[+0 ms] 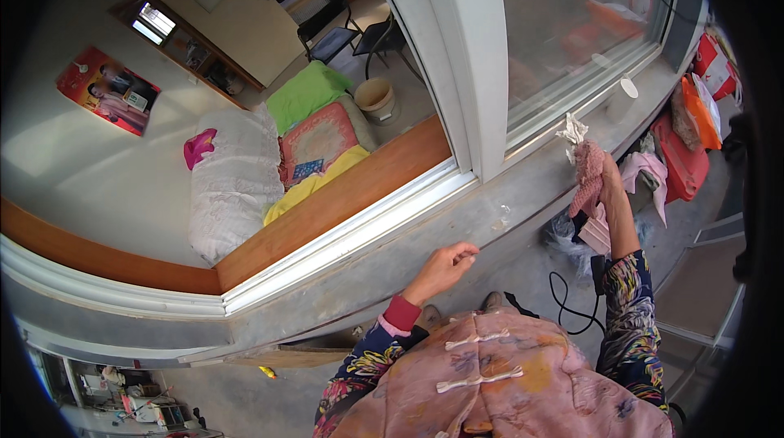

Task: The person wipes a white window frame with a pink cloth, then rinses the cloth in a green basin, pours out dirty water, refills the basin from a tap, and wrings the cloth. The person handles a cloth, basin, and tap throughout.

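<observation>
Right hand grips pink cloth, left hand curls loosely; sideways sweeping may knock white scrap off ledge.

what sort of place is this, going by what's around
Probably a home, viewed from beside an opened sliding window. Through it show a draped sofa or bed with a green cushion, a poster on the wall and chairs.

Two hands, one held cloth, one beige bucket.
</observation>
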`<state>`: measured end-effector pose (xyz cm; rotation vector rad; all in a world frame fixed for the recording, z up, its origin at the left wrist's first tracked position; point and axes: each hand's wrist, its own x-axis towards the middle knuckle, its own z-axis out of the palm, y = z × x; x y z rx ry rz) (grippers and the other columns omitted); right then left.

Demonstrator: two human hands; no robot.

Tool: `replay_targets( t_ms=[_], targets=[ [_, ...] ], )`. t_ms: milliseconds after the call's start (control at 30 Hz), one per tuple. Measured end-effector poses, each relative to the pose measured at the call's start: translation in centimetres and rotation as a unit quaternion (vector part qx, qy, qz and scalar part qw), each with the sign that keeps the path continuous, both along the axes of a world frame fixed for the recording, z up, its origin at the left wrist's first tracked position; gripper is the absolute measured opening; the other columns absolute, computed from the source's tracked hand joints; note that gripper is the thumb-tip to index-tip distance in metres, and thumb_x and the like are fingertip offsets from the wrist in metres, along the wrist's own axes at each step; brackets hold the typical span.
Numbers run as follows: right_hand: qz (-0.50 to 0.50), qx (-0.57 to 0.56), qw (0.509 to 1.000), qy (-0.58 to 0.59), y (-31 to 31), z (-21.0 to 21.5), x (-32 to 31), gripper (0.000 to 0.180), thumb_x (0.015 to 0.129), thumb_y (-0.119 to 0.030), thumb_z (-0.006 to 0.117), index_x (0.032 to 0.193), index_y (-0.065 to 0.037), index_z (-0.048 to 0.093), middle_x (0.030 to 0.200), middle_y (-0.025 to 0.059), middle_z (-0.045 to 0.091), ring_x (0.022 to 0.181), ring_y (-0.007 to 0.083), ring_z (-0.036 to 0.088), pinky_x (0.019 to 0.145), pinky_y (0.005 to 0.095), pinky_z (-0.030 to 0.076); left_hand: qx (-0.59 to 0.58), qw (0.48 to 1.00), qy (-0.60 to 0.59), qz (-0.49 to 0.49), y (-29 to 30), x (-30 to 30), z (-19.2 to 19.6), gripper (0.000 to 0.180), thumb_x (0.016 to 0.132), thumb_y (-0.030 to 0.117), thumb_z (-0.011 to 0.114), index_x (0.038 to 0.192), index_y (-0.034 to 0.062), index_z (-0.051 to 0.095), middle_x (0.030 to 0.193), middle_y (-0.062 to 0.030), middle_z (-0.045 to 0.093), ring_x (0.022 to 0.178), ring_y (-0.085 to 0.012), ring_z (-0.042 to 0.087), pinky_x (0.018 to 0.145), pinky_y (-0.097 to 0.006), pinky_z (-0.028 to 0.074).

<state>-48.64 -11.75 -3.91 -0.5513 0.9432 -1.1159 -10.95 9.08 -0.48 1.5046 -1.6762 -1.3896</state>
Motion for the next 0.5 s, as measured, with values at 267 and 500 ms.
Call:
replay_targets(
  t_ms=[267, 500],
  targets=[
    [-0.126, -0.08, 0.989, 0.009, 2.2, 0.4, -0.2, 0.031, 0.098, -0.035, 0.053, 0.104, -0.006, 0.062, 0.082, 0.0048, 0.064, 0.07, 0.0164, 0.061, 0.059, 0.0322, 0.051, 0.001, 1.0, 0.012, 0.018, 1.2, 0.6, -0.2, 0.026, 0.098, 0.016, 0.057, 0.12, 0.0021, 0.061, 0.095, -0.0066, 0.068, 0.082, -0.0127, 0.064, 0.076, -0.027, 0.052],
    [-0.037, -0.032, 0.997, -0.051, 12.6, 4.8, 8.7, 0.027, 0.101, -0.031, 0.051, 0.106, -0.006, 0.057, 0.092, 0.0071, 0.063, 0.075, 0.0184, 0.062, 0.062, 0.0334, 0.053, 0.041, 0.983, 0.177, 0.016, 1.6, -0.8, 2.6, 0.049, 0.102, 0.033, 0.052, 0.142, 0.0068, 0.041, 0.119, -0.0123, 0.063, 0.1, -0.0188, 0.064, 0.084, -0.035, 0.056]
  ],
)
